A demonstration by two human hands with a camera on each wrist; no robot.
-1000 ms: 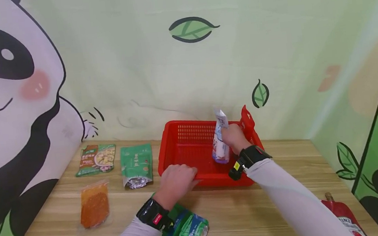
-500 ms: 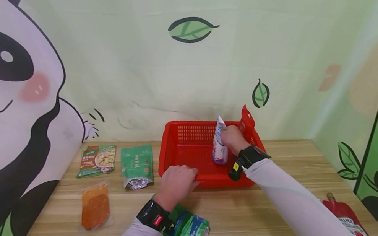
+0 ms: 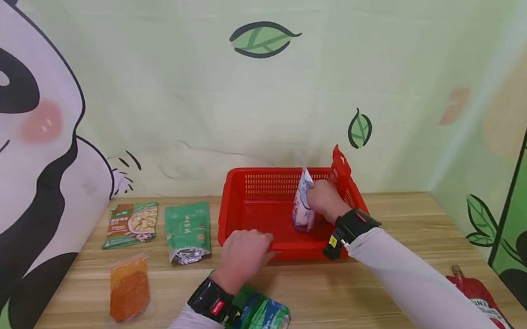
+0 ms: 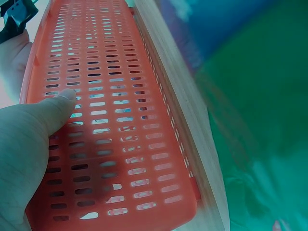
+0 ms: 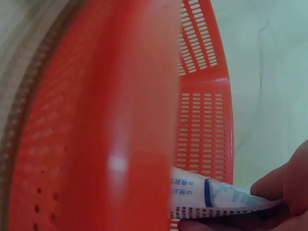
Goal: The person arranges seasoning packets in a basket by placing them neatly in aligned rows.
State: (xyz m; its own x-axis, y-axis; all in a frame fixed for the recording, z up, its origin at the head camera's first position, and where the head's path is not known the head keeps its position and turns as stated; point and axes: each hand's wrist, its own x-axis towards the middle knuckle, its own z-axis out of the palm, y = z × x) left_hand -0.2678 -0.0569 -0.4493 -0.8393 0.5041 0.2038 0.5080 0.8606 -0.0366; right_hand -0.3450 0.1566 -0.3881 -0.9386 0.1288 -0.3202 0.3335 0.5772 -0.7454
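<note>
My right hand (image 3: 325,200) pinches the upper part of a white printed pouch (image 3: 301,215), which stands inside the right half of a red plastic basket (image 3: 297,252). In the right wrist view, fingers (image 5: 294,185) hold the pouch's narrow edge, while the basket's blurred near wall hides its lower part. My left hand (image 3: 246,257) grips the basket's front rim toward the left corner. Its thumb (image 4: 60,108) lies against the slotted outer wall in the left wrist view. A red packet (image 3: 340,166) sticks up at the basket's right end, behind the right hand.
A green-blue pouch (image 3: 263,322) lies under the left wrist. Left of the basket are a green pouch (image 3: 188,228), a food packet with a bowl picture (image 3: 132,225) and an orange-brown clear packet (image 3: 129,290). A red Heinz pouch (image 3: 481,294) lies front right. A printed cloth hangs behind.
My right hand and the white pouch have sunk slightly lower into the basket. The left hand stays on the rim. The head view has shifted a little.
</note>
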